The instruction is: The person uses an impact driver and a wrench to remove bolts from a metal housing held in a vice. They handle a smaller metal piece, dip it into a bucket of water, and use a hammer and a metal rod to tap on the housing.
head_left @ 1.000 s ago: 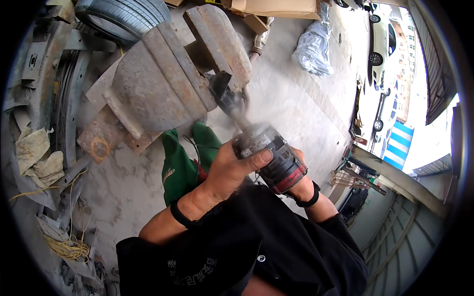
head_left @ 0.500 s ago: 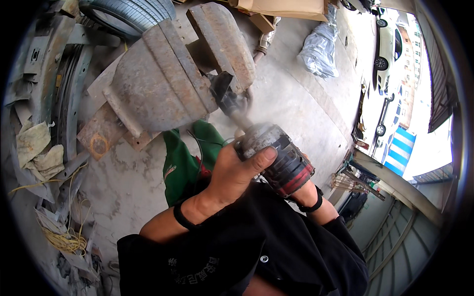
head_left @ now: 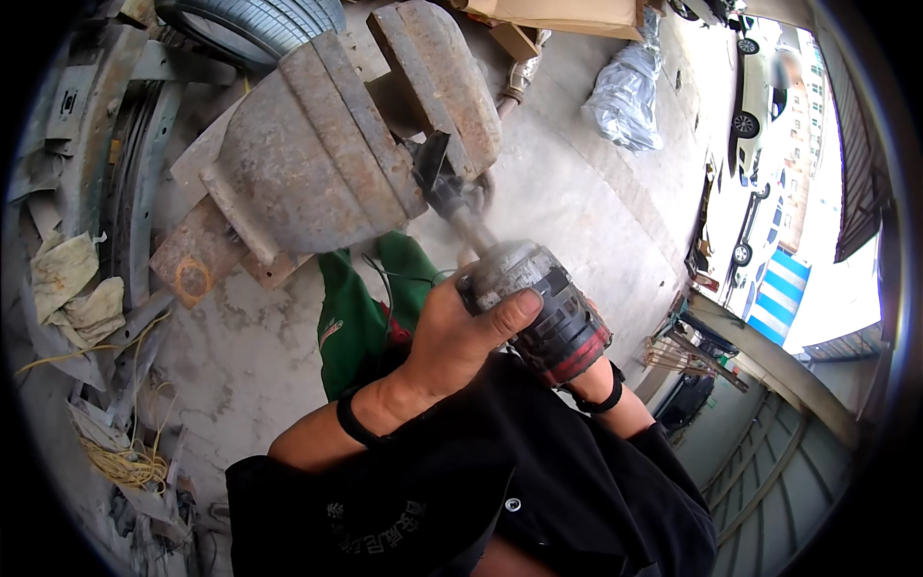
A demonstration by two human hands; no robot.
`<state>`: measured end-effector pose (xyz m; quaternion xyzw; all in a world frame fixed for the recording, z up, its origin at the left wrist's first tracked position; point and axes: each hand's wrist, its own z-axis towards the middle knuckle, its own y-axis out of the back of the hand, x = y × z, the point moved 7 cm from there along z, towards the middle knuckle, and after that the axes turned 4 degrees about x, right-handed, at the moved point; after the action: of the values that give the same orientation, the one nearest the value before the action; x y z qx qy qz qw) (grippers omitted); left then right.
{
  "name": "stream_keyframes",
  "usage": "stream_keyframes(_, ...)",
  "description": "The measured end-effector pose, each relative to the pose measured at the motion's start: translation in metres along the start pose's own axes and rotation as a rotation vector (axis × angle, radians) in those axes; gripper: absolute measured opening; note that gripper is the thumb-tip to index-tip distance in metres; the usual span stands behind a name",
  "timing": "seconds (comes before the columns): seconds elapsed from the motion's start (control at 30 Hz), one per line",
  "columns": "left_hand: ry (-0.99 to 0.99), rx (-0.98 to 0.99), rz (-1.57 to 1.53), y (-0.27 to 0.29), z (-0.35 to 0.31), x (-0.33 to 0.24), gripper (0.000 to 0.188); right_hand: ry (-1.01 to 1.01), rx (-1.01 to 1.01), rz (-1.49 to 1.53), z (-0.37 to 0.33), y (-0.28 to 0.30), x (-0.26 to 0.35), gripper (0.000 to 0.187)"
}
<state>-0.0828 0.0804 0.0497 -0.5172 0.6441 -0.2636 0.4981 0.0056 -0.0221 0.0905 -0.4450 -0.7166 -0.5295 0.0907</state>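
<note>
An impact wrench (head_left: pixel 550 306) with a grey nose and a black-and-red rear is between my hands. My left hand (head_left: pixel 461 332) is closed round its near left side, thumb laid over the top. On the far right side of the body sits my right hand (head_left: pixel 594 375), closed on it; most of its fingers are hidden behind the tool. A round shaft (head_left: pixel 471 229), blurred, runs from the nose up to a dark metal piece (head_left: pixel 435 171). That piece lies against the jaws of a big rusty bench vise (head_left: pixel 308 154); how it is seated there I cannot tell.
Long metal parts (head_left: pixel 91 144) and rags (head_left: pixel 77 288) lie at the left, with a coil of yellow cord (head_left: pixel 125 466) nearer me. A tyre (head_left: pixel 255 34) stands behind the vise. Cardboard (head_left: pixel 558 14) and a plastic-wrapped bundle (head_left: pixel 625 96) are at the back. Parked cars (head_left: pixel 755 125) show at right.
The whole view has shifted very slightly. Both hands keep their hold on the impact wrench, and its shaft still reaches the dark piece at the vise jaws.
</note>
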Motion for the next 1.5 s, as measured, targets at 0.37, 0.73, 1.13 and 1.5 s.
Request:
stream_keyframes(0.37, 0.014, 0.0, -0.197, -0.001, -0.003, 0.005, 0.046, -0.031, 0.066, -0.093, 0.006, 0.014, 0.012, 0.05)
stream_keyframes(0.73, -0.016, 0.018, -0.124, 0.005, -0.002, 0.011, 0.046, -0.128, 0.034, 0.171, 0.003, 0.007, -0.003, 0.04)
stream_keyframes(1.13, -0.049, -0.003, -0.135, 0.007, -0.001, 0.013, 0.038, 0.023, 0.05, 0.007, 0.004, 0.007, 0.001, 0.039)
stream_keyframes(1.5, -0.032, -0.016, -0.144, 0.01, -0.002, 0.017, 0.042, -0.114, 0.042, 0.151, 0.0, -0.005, -0.019, 0.036)
